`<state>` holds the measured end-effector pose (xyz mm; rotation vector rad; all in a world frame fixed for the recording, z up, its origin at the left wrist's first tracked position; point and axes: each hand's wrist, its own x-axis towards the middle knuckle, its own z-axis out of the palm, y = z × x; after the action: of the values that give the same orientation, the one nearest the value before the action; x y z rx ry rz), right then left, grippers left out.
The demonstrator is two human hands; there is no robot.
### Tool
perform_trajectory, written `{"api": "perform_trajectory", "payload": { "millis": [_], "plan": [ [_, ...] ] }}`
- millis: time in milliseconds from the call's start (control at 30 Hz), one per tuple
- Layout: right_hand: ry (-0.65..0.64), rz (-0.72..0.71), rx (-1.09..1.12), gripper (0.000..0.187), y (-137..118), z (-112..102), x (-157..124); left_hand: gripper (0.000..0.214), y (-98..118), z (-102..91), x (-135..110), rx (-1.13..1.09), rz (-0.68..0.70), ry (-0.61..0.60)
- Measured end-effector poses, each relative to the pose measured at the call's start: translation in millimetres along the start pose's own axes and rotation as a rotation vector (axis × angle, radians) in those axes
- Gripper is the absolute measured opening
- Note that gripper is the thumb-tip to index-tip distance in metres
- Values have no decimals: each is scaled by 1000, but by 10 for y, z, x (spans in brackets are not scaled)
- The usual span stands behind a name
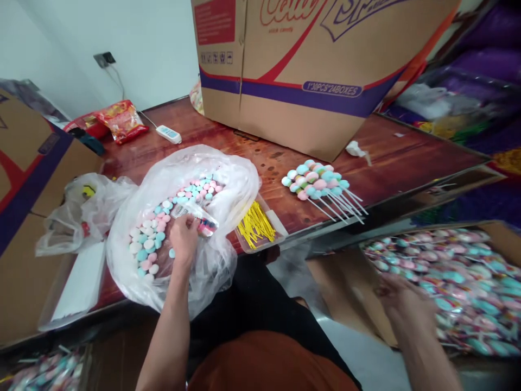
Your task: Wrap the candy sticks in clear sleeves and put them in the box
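Observation:
My left hand (185, 236) is closed, its fingertips pinching a small clear printed plastic wrapper (208, 225). Beneath it spreads a large white plastic bag (134, 163), rolled open, holding loose pink, white and blue candies (148, 244). Off to the right, my right hand (407, 304) is over the edge of a carton (345, 288) full of wrapped candies (456, 271). Motion blurs its fingers, so whether they hold anything is unclear. Between the hands, a bunch of candy skewers on white sticks (317, 179) lies at the table edge, beside a tray of yellow twist ties (257, 225).
A big printed cardboard box (280, 103) stands at the back of the wooden table (423, 146). Another carton (24, 217) is at the left, by a tray of white sticks (79, 282). A red snack packet (122, 122) and a white power strip (168, 134) lie behind the bag.

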<state>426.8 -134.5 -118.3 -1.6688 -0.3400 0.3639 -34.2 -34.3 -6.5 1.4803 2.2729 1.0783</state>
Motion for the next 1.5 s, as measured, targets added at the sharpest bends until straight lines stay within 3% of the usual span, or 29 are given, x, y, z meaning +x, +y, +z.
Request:
{"api": "perform_trajectory", "payload": {
  "millis": [67, 133, 233, 333, 400, 500, 633, 733, 833, 967, 1067, 1267, 1400, 1500],
  "plan": [
    [-63, 86, -5, 32, 44, 166, -238, 14, -10, -5, -5, -16, -22, 12],
    [-113, 77, -14, 32, -43, 303, -562, 21, 15, -45, -35, -49, -37, 15],
    [-313, -232, -78, 32, -458, 465, -1137, 33, 160, -121, -166, -185, -48, 32],
    [-664, -453, -3, 19, -999, 660, -1656, 28, 477, -163, -440, -435, -10, 56],
    [-869, -409, 108, 18, -1271, 832, -1893, 17, 732, -160, -662, -567, 66, -24],
    [-1007, -174, 255, 18, -1463, 1084, -2064, 7, 1017, -123, -952, -762, 67, -156],
    [-940, 24, 355, 11, -1490, 1208, -2061, 16, 1087, -69, -1205, -1002, -120, -163],
    [-932, 29, 350, 11, -1506, 1143, -2008, 30, 1044, -36, -1307, -1204, -340, -347],
    [-951, 29, 329, 14, -1559, 1059, -1965, 42, 1042, -1, -1292, -1403, -614, -592],
    [-964, -2, 295, 15, -1632, 983, -1912, 34, 1079, 25, -1126, -1556, -809, -613],
    [-976, -49, 249, 19, -1641, 939, -1880, 32, 1113, 45, -1048, -1508, -789, -538],
    [-929, -132, 179, 35, -1543, 905, -1877, 35, 1237, 115, -1168, -1364, -498, -304],
    [-901, -226, 131, 38, -1470, 898, -1814, 36, 1226, 97, -1181, -1346, -543, -364],
    [-910, -346, 66, 41, -1453, 889, -1745, 33, 1178, 76, -1139, -1362, -583, -333]
  ]
}}
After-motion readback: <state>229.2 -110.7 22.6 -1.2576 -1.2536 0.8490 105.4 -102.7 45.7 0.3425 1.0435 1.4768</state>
